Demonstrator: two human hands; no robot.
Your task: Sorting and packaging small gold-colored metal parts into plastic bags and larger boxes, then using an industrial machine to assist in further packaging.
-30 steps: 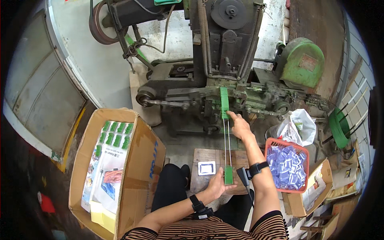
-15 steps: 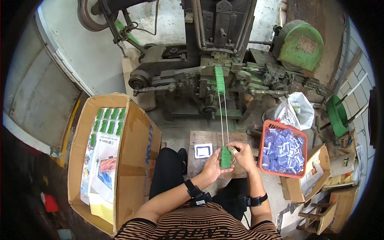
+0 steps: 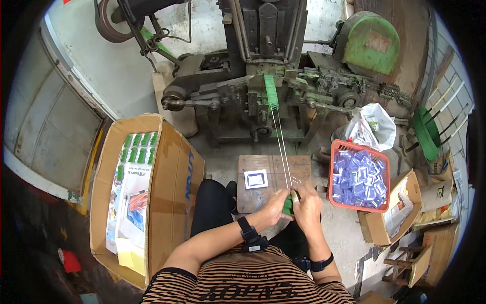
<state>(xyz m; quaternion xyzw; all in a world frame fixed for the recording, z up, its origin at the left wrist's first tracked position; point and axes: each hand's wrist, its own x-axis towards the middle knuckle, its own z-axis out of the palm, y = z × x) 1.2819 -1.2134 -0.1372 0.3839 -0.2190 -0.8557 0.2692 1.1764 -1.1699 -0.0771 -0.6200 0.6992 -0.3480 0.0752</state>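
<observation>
1. Green pieces, packed into a short stack (image 3: 288,205), sit between the two hands, mostly hidden by fingers.
2. The left hand (image 3: 271,206) curls against the stack from its left, while the right hand (image 3: 307,206) closes on it from the right; both appear to grip it.
3. Two thin rods (image 3: 281,147) stretch ahead of the grip to a longer green row (image 3: 271,92) at the machine (image 3: 228,91); whether they pass through the held stack cannot be seen.
4. The stack should be light, its pieces thin and fairly stiff, probably apt to fan or slip apart if pinched only midway.
5. Best hold, I judge: press both ends inward, with palms supporting the sides. The slender rods look easily bent, so sideways force is unwise.
6. Beyond the grip lies a wooden board (image 3: 248,202) bearing a white-rimmed tray (image 3: 256,179), ahead and left; a red basket (image 3: 357,205) stands to the right.
</observation>
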